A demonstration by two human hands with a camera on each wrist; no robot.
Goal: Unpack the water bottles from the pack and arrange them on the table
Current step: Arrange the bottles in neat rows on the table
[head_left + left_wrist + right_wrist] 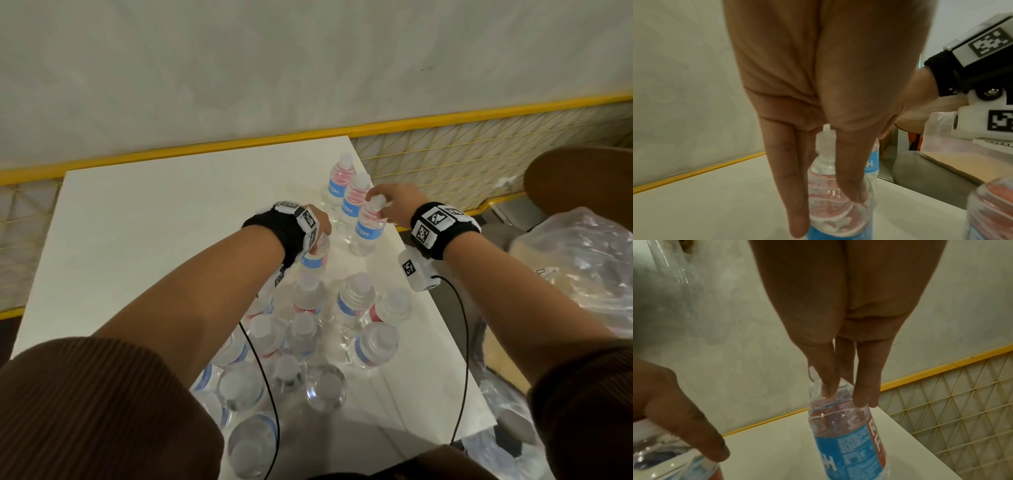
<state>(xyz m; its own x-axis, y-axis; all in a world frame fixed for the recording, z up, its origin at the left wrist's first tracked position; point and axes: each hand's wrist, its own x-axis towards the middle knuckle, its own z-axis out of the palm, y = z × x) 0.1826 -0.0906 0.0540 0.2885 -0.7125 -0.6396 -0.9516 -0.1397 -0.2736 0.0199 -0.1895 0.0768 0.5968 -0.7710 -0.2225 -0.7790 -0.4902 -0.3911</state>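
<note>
Close to the person, a bunch of water bottles stands on the white table. A bit farther, the left hand holds one bottle near its top, long fingers reaching down its sides. Farther still, the right hand pinches the neck of another bottle with its fingertips. Two more bottles stand behind it in a row.
</note>
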